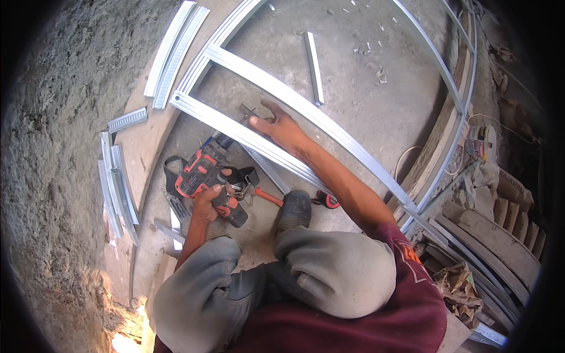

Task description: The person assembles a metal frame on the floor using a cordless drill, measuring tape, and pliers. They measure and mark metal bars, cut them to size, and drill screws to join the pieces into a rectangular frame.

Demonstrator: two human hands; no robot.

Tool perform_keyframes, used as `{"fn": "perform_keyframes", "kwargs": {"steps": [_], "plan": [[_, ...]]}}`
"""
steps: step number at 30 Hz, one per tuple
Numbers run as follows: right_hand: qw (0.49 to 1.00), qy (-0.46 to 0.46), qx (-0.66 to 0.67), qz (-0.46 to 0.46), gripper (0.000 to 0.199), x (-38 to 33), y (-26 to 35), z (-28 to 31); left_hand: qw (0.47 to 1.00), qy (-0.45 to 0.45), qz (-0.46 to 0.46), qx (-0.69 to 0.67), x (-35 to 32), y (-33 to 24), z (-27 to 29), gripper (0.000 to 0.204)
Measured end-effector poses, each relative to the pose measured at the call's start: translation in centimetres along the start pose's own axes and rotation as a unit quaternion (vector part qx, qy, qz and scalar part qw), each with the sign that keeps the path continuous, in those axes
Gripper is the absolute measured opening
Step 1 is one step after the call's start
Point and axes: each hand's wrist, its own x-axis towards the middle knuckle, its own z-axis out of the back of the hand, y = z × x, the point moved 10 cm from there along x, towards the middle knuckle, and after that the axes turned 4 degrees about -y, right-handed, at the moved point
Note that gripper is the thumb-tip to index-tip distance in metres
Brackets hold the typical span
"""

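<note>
My left hand [207, 203] is closed around the handle of a red and black cordless drill [200, 172], whose front end points up and away. My right hand [283, 126] reaches across the nearest silver metal channel [235, 130] of a frame. Its thumb and forefinger curve around a small T-shaped metal piece [249, 110], partly hidden by the fingers. A second channel [265, 82] of the frame runs beyond that hand. Black straps with metal clips [241, 182] lie beside the drill.
Cut channel pieces [115, 182] rest on a board at the left, by a rough wall [53, 147]. A loose strip [313, 67] lies on the concrete inside the frame. An orange-handled tool [269, 197] and a red tape measure [327, 200] are near my shoe [296, 209].
</note>
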Motion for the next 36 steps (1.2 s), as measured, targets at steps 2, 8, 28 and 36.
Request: {"fn": "perform_keyframes", "kwargs": {"steps": [2,8,28,36], "plan": [[0.971,-0.027,-0.237,0.005,0.062,-1.8,0.2,1.7,1.000,0.000,-0.013,0.015,0.2,-0.8,0.2,0.049],[0.950,-0.153,-0.242,0.124,0.029,-2.5,13.3,9.8,0.999,-0.019,-0.029,0.011,0.7,-1.0,1.6,0.050],[0.880,-0.282,-0.353,0.148,0.045,7.4,10.4,22.6,0.999,0.027,-0.024,-0.041,4.3,-1.4,1.5,0.050],[0.959,-0.116,-0.063,0.252,0.047,-3.1,15.1,8.0,0.996,0.051,-0.045,-0.065,4.2,-2.3,1.7,0.052]]}}
